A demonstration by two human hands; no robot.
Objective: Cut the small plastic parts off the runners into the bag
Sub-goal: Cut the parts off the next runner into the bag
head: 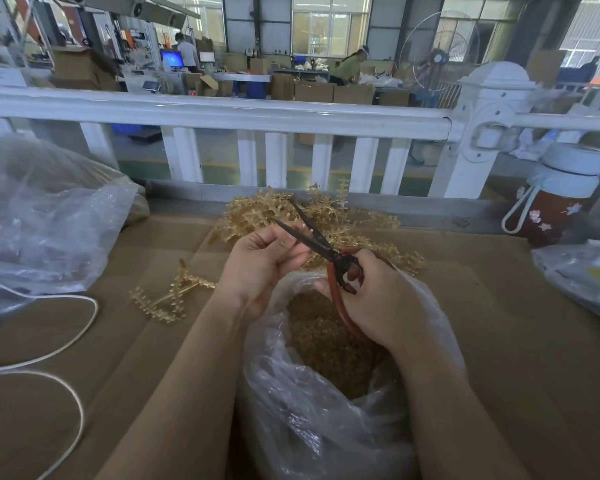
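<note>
Nearest the camera, a clear plastic bag (326,420) stood open on the cardboard-covered table (499,341), and its hollow was filled with a heap of small amber cut parts (329,341). Just above its mouth, the red-handled scissors (329,258) were gripped by the right hand (378,296), the fingers closed through the handle loops and the dark blades parted. A thin runner piece (303,230) was pinched between the fingertips of the left hand (260,261) and lay between the blades. One amber runner frame (170,296) was seen lying flat to the left. Beyond the hands, uncut runners (326,220) were piled against the white railing (222,112). Further left, a second crumpled bag (49,220) was slumped, its contents unclear. At far right, a lidded red bottle (561,195) stood upright.
</note>
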